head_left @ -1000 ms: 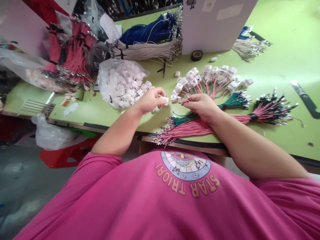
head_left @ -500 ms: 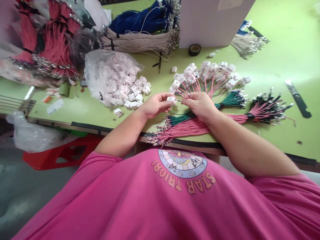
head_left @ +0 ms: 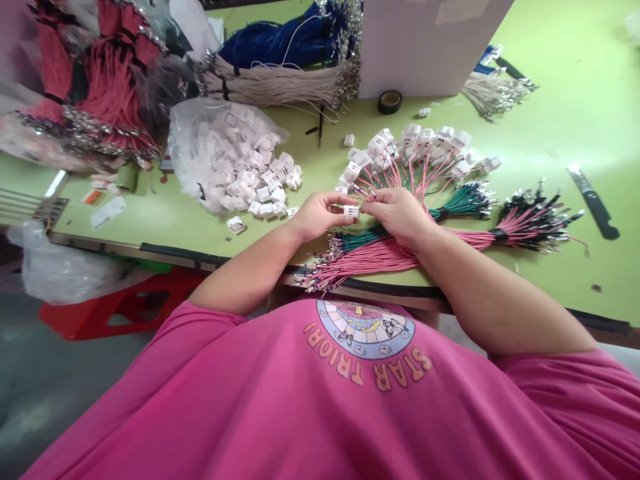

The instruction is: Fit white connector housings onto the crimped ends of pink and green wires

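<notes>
My left hand [head_left: 320, 215] is closed, thumb and fingers pinching a white plastic connector housing [head_left: 351, 211] whose slotted face shows. Close beside it, the fingertips of my right hand [head_left: 397, 212] are pressed together around thin wires; the exact wire ends in the pinch are partly hidden. Beyond my right hand fan out pink wires [head_left: 424, 175] with several white housings [head_left: 380, 143] on their far ends. Beneath my right wrist lie a bundle of pink wires [head_left: 370, 259] and a bundle of green wires [head_left: 463, 202], both with metal terminals at the ends.
A clear bag [head_left: 195, 153] spills loose white housings [head_left: 250, 177] left of my hands. Behind are blue wires [head_left: 280, 37], white wires [head_left: 275, 87], a tape roll [head_left: 390, 101] and a large box [head_left: 425, 50]. A knife [head_left: 595, 203] lies right; red wire bundles [head_left: 113, 93] far left.
The white housing has moved slightly right and down with my left hand, and its slotted face is now turned into view. My right hand stays almost in place.
</notes>
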### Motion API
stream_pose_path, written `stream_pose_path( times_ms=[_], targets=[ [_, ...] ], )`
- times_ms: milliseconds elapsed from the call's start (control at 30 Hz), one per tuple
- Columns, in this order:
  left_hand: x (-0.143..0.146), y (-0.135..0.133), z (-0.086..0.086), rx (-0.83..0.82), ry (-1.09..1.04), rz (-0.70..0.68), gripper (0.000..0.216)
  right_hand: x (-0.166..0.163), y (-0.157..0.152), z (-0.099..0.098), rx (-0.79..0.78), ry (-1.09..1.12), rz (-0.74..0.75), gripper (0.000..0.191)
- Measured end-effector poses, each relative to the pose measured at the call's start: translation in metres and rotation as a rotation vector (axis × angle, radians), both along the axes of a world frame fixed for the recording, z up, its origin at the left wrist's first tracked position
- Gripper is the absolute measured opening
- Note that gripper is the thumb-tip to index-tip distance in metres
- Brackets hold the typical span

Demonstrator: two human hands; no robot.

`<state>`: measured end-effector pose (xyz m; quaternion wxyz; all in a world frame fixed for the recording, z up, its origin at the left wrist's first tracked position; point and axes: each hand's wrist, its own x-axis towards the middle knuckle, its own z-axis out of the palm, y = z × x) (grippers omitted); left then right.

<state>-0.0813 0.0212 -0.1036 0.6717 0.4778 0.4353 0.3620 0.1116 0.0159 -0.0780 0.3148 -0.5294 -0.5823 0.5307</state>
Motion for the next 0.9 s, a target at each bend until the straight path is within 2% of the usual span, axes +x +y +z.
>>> stream_pose_path(
  times_ms=[200, 333, 567, 633, 733, 900],
  targets=[
    [-0.004, 0.003, 0.006, -0.029, -0.014, 0.054, 0.04, 0.0, -0.001, -0.002, 0.057, 0.036, -0.029, 0.015],
    [-0.012, 0.008, 0.008, -0.105, -0.062, 0.127, 0.033, 0.003, 0.001, -0.006, 0.216, 0.042, -0.096, 0.017],
    [-0.015, 0.009, 0.011, -0.149, -0.126, 0.104, 0.032, 0.008, -0.002, -0.006, 0.576, -0.252, -0.134, 0.021],
    [-0.016, 0.008, 0.013, -0.165, -0.133, 0.107, 0.031, 0.008, -0.004, -0.004, 0.579, -0.279, -0.105, 0.021],
    [-0.017, 0.007, 0.014, -0.186, -0.142, 0.092, 0.031, 0.008, -0.006, -0.001, 0.503, -0.303, -0.05, 0.022],
    [-0.015, 0.007, 0.014, -0.198, -0.154, 0.098, 0.029, 0.007, -0.005, 0.0, 0.448, -0.334, -0.034, 0.017]
  ],
)
